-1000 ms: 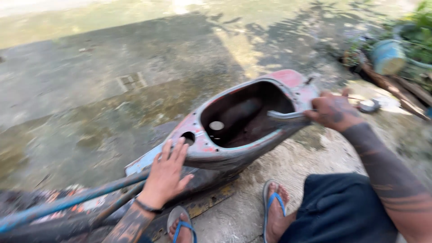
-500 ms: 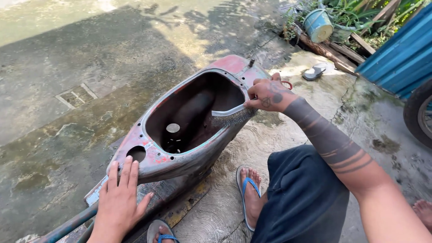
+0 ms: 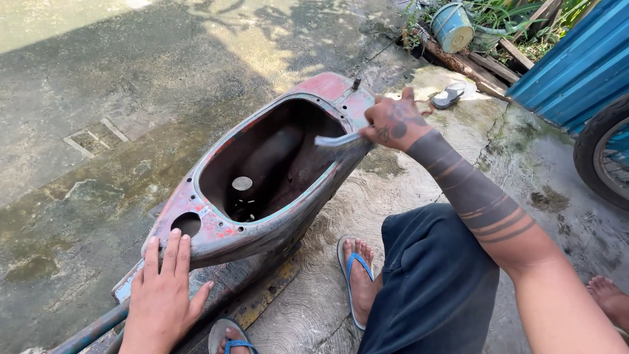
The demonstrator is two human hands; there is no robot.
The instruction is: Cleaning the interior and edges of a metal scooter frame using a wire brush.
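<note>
1. Fingers of the right hand [image 3: 392, 121] are curled shut around the handle end of a flat grey metal tool [image 3: 337, 139]; its blade is laid across the rim of the scooter body shell [image 3: 262, 229], pointing into the hollow.
2. Left hand [image 3: 162, 298] is pressed flat, fingers spread and holding nothing, on the low front end of the shell, just beside a round hole [image 3: 187, 223] in the metal.
3. Shell is seen lying on wet concrete ground [image 3: 98, 98], hollow side up: a long tub-shaped steel pressing, with red paint worn through to grey primer and bare metal, and a dark, rusty interior with a round disc at the bottom.
4. A blue-grey tube [image 3: 88, 331] is seen running out from under the left hand toward the lower left corner.
5. Blue flip-flops [image 3: 354, 278] are worn on the feet; dark shorts [image 3: 432, 288] cover the knee beside the shell.
6. Farther out, a blue bucket [image 3: 453, 26], a loose sandal [image 3: 449, 97], a blue corrugated wall [image 3: 576, 65] and a tyre [image 3: 599, 154] are visible.
7. Compared with half a second ago, both hands are kept on the same spots of the shell; the view is swung slightly, so more of the tyre and the wall is taken in.
</note>
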